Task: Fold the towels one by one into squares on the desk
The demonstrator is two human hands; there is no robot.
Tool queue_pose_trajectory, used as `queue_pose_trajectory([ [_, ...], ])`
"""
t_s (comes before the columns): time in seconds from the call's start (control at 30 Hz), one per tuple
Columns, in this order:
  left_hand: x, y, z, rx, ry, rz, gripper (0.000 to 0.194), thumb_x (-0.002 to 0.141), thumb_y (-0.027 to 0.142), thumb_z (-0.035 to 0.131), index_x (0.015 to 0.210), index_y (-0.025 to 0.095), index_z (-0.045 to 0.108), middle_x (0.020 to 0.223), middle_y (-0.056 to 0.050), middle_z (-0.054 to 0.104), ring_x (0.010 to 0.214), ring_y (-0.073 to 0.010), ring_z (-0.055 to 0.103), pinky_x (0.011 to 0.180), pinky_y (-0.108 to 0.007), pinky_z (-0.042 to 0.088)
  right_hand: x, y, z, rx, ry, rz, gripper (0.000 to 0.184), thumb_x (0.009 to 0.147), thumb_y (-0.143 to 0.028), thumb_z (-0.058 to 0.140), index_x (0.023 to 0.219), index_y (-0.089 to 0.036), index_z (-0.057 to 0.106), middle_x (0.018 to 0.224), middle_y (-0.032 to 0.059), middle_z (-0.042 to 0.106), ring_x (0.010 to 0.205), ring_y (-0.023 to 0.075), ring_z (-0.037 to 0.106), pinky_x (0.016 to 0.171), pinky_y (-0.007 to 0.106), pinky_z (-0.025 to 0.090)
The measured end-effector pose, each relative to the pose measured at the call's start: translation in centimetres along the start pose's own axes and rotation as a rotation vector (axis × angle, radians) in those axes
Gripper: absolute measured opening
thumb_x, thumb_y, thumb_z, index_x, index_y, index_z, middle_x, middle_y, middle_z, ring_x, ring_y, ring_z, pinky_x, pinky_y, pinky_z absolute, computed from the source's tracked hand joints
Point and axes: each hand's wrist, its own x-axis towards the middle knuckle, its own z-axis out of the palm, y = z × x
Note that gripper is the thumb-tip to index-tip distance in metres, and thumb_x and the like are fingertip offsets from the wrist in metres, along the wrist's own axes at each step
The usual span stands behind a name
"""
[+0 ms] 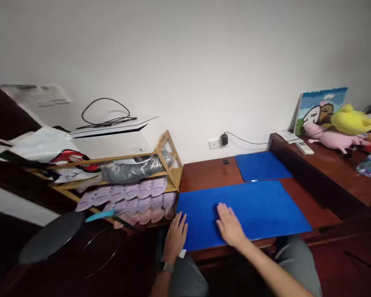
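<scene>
Behind a reddish-brown counter [210, 175] rises a pale wall [204, 82]. Along the counter's near side lies a large blue mat [266, 208], with a smaller blue mat [262, 166] just behind it. The person's left hand [174, 237] is at the large mat's left edge, fingers extended and free. Their right hand [231, 228] is over that mat, left of centre, fingers straight, close together, unclenched.

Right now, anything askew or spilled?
No spill visible. Untidy: the thin black cable loops loosely atop the white rectangular box, and the yellow plush toy lies slumped against the pink plush toy at right.
</scene>
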Motion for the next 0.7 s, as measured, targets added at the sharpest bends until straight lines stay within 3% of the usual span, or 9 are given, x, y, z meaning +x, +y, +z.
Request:
queue_pose_trajectory([
  [0.13,-2.2,0.6,2.0,0.009,-0.055,0.044,0.054,0.109,0.041,0.034,0.159,0.024,0.043,0.167,-0.012,0.041,0.154,-0.0274,0.037,0.123,-0.052,0.038,1.6,-7.5,5.2,0.076,-0.048,-0.081,0.063,0.109,-0.043,0.029,0.165,-0.013,0.028,0.17,0.0111,0.027,0.159,0.0262,0.024,0.13,0.048,0.023],
  [0.2,-2.5,0.7,2.3,0.011,-0.079,0.044,0.055,0.109,0.041,0.034,0.161,0.025,0.039,0.167,-0.011,0.04,0.155,-0.0271,0.036,0.124,-0.053,0.037,1.7,-8.6,6.4,0.095,-0.094,-0.05,0.065,0.109,-0.047,0.027,0.164,-0.011,0.029,0.169,0.0129,0.028,0.159,0.0265,0.023,0.13,0.049,0.022],
  [0.27,-2.5,0.7,2.3,0.005,-0.087,0.033,0.055,0.109,0.041,0.033,0.162,0.027,0.035,0.169,-0.009,0.036,0.156,-0.0262,0.033,0.125,-0.053,0.035,1.1,-7.6,6.5,0.088,-0.123,-0.007,0.067,0.109,-0.049,0.024,0.164,-0.01,0.028,0.169,0.0132,0.025,0.159,0.026,0.02,0.131,0.049,0.019],
  [0.33,-2.3,0.6,2.1,-0.004,-0.088,0.019,0.055,0.109,0.042,0.033,0.163,0.029,0.031,0.17,-0.008,0.033,0.157,-0.0254,0.031,0.126,-0.053,0.033,-0.2,-4.5,5.7,0.05,-0.12,0.043,0.07,0.109,-0.051,0.022,0.164,-0.009,0.027,0.17,0.0121,0.022,0.16,0.0254,0.018,0.131,0.049,0.017],
  [0.4,-2.1,0.6,2.0,-0.011,-0.092,0.007,0.056,0.109,0.043,0.033,0.164,0.03,0.03,0.171,-0.008,0.031,0.157,-0.0252,0.031,0.126,-0.053,0.033,-2.1,0.3,4.3,-0.017,-0.094,0.117,0.071,0.108,-0.053,0.021,0.164,-0.01,0.026,0.17,0.0112,0.022,0.16,0.0258,0.019,0.131,0.05,0.018],
  [0.6,-1.9,0.7,2.2,-0.031,-0.087,-0.006,0.057,0.109,0.046,0.033,0.163,0.03,0.031,0.171,-0.007,0.03,0.157,-0.0255,0.03,0.127,-0.053,0.031,-11.1,18.2,-1.5,-0.255,0.035,0.348,0.073,0.106,-0.057,0.018,0.164,-0.015,0.033,0.168,0.01,0.032,0.157,0.0274,0.027,0.129,0.052,0.023],
  [0.7,-1.8,0.8,2.0,-0.035,-0.093,-0.005,0.057,0.108,0.046,0.033,0.163,0.03,0.032,0.171,-0.006,0.032,0.157,-0.025,0.031,0.127,-0.051,0.032,-15.7,25.7,-4.2,-0.323,0.052,0.473,0.079,0.103,-0.057,0.012,0.162,-0.01,0.036,0.167,0.0127,0.035,0.156,0.0298,0.03,0.127,0.053,0.026],
])
